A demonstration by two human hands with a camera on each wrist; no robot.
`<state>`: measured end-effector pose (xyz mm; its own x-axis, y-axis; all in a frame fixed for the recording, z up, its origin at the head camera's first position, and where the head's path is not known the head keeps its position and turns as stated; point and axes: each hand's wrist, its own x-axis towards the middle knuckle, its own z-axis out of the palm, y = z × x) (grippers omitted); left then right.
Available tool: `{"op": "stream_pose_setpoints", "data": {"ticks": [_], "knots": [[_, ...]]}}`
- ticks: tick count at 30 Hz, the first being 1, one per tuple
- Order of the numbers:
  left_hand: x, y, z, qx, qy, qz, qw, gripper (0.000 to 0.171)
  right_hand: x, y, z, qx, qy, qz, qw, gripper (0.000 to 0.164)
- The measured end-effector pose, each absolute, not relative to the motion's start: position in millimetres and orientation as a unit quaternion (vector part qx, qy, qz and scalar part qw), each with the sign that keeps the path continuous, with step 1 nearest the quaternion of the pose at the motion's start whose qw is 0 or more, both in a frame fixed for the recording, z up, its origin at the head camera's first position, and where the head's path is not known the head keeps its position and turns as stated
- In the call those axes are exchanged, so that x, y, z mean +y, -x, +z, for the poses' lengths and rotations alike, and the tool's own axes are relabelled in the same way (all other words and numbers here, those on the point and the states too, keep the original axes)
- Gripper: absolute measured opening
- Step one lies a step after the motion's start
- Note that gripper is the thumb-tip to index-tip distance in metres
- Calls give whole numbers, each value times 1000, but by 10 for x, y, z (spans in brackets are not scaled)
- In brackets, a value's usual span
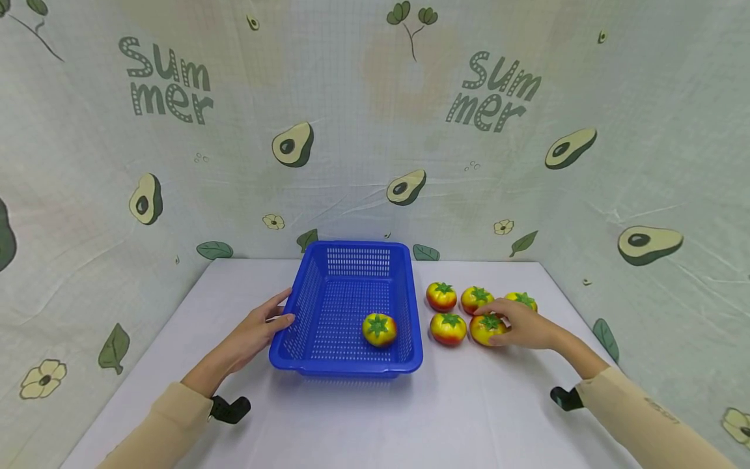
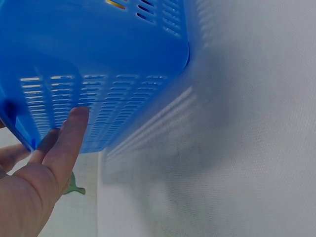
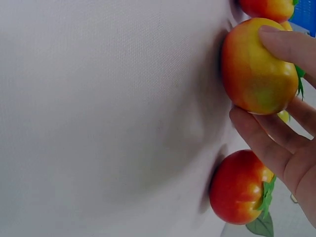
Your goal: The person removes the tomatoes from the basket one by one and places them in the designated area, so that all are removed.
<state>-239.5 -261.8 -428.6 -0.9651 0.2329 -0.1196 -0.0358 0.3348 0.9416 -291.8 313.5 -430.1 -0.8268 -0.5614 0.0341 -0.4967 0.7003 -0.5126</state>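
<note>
A blue plastic basket (image 1: 346, 365) with slotted walls stands on the table. My left hand (image 1: 258, 332) holds its left side, with fingers (image 2: 74, 128) along the outer wall in the left wrist view. One yellow-and-red tomato (image 1: 379, 330) with a green star-shaped top lies inside, towards the basket's front right. To the right of the basket, my right hand (image 1: 521, 324) grips another tomato (image 3: 259, 66) between thumb and fingers, at the front of a cluster. That tomato sits low, close over the tabletop.
Around the gripped tomato lie several more: one front left (image 1: 448, 329), one back left (image 1: 441, 296), one behind (image 1: 477, 299) and one (image 1: 521, 299) at the back right, partly covered by the right hand. A printed cloth (image 1: 351, 195) with avocados hangs behind the white table (image 1: 375, 423).
</note>
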Motion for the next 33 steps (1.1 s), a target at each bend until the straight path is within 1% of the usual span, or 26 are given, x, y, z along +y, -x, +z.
{"op": "stream_pose_setpoints", "data": {"ticks": [17,23,33], "knots": [[-2608,2396,-4285,815,-52,565,118,77,3114,2898,-4230,926,271,-255,71,52],[-2603,2392,-4280,814,-53,566,118,77,3092,2870,-4119,930,268,-243,68,53],[-2606,2386,-4276,813,-56,568,118,77,3007,2883,-3819,931,291,-216,40,54]]}}
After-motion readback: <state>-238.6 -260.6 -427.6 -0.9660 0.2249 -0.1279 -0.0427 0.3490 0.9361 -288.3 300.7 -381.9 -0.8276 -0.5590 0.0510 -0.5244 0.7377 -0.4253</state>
